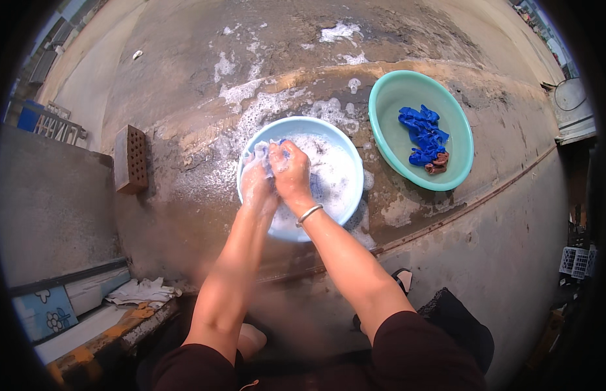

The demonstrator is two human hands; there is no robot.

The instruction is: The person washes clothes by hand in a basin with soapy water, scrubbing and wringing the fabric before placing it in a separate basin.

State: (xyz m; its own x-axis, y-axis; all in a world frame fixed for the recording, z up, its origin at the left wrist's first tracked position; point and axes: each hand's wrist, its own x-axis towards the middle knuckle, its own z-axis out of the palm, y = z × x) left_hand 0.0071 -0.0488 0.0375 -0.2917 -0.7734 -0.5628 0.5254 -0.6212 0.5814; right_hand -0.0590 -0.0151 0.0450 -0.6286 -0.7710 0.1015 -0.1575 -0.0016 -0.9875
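Note:
A light blue basin (359,171) full of foamy water (330,163) stands on the wet ground in front of me. Over its left side my left hand (254,181) and my right hand (292,171) are pressed close together. Both are closed on a wet, sudsy cloth (262,152), of which only whitish and blue bits show between the fingers. A silver bangle (309,215) circles my right wrist. To the right, a green basin (465,153) holds a crumpled blue cloth (422,133) and a small brown cloth (437,163).
A perforated brick (131,160) stands on the left by a low grey wall (52,208). Soap foam (273,104) spreads over the ground beyond the basins. White rags (144,291) lie on a ledge at lower left. A white plastic basket (576,262) is at far right.

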